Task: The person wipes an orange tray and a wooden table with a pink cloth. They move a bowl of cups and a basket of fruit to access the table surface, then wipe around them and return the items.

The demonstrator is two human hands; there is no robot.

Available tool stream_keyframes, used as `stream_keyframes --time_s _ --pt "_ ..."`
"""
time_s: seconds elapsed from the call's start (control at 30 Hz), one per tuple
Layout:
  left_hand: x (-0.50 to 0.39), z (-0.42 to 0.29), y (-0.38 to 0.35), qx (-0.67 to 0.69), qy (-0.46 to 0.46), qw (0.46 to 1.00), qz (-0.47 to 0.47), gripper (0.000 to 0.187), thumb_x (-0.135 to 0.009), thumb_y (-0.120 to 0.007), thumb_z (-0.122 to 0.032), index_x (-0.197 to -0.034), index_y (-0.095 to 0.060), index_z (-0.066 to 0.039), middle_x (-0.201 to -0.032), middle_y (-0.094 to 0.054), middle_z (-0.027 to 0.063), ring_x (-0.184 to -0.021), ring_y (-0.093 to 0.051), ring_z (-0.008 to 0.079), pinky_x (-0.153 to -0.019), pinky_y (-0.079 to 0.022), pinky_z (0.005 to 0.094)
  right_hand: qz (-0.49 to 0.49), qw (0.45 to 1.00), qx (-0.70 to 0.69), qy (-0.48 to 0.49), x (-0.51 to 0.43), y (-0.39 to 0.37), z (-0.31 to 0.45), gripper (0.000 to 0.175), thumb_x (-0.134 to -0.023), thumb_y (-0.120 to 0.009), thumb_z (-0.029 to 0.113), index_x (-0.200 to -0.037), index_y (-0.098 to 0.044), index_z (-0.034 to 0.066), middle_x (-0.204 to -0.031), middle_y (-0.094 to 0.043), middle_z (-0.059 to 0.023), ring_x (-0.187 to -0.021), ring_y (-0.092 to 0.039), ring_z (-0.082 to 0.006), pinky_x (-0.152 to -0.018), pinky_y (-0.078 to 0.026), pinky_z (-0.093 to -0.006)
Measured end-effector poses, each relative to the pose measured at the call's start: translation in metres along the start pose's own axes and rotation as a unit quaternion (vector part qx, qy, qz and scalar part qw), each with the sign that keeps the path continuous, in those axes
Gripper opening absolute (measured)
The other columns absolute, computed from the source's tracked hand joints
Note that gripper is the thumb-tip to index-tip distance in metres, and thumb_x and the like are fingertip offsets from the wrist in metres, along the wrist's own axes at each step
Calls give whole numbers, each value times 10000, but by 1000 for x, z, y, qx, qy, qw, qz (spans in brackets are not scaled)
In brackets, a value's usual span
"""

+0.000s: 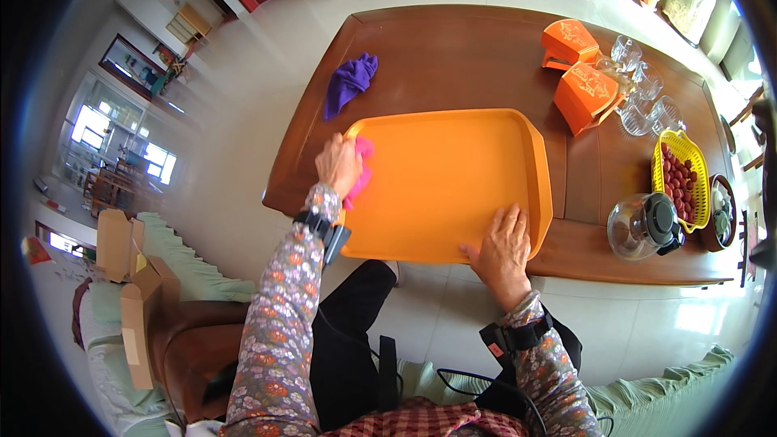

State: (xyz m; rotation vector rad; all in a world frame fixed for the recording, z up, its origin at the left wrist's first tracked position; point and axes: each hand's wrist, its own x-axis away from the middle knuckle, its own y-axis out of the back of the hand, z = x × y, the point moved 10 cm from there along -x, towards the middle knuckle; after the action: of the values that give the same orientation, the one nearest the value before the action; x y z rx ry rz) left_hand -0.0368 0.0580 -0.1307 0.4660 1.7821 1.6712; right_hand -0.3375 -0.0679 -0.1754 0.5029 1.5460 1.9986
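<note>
An orange plastic tray [437,188] lies on the brown wooden table [455,60], its near edge reaching the table's front edge. At the tray's left rim, my left hand [339,164] grips a pink cloth [361,170], which is pressed against the inside of the rim. Flat on the tray's near right corner rests my right hand [504,249], fingers spread, holding nothing. A crumpled purple cloth [351,82] is on the table beyond the tray's far left corner.
Orange boxes [586,94] and clear glass cups [637,112] stand at the back right. Nearer are a yellow basket [707,185] of red fruit, a glass pot [631,224] with a black lid, and a round container [728,237]. An open cardboard box [136,315] sits at the left.
</note>
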Motion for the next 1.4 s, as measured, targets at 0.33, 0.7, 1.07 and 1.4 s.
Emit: stream_keyframes --time_s 0.33,0.7,1.07,1.4 --pt "-19 20 -20 10 18 997 71 332 -812 -741 -233 -1099 -648 -95 -1103 -600 142 -1038 -606 349 -826 -521 487 33 999 0 -27 -9 -1 0 1029 -712 -821 464 -1360 -350 -181 -1412 -367 -355 -1339 -364 -479 -1057 -391 -510" --pt "115 17 8 26 -13 989 148 309 -797 -699 -189 -1071 -621 -69 -1026 -608 170 -971 -626 371 -799 -524 479 14 999 -41 -26 -6 -1 -6 1017 -683 -844 453 -1346 -390 -170 -1409 -377 -340 -1344 -356 -473 -1059 -392 -501" --pt "-63 15 -33 -64 10 998 7 251 -841 -659 -177 -1054 -644 -46 -1081 -614 176 -1042 -618 365 -809 -551 477 17 999 -22 -17 -6 1 -6 984 -703 -831 471 -1340 -421 -157 -1412 -390 -332 -1341 -378 -464 -1062 -399 -488" --pt "46 8 -22 -63 -34 982 174 239 -807 -693 -201 -970 -680 -26 -959 -687 211 -892 -679 379 -735 -552 486 -14 1000 -7 -21 -7 9 -4 969 -655 -858 458 -1301 -440 -131 -1356 -440 -305 -1280 -440 -444 -995 -472 -453"
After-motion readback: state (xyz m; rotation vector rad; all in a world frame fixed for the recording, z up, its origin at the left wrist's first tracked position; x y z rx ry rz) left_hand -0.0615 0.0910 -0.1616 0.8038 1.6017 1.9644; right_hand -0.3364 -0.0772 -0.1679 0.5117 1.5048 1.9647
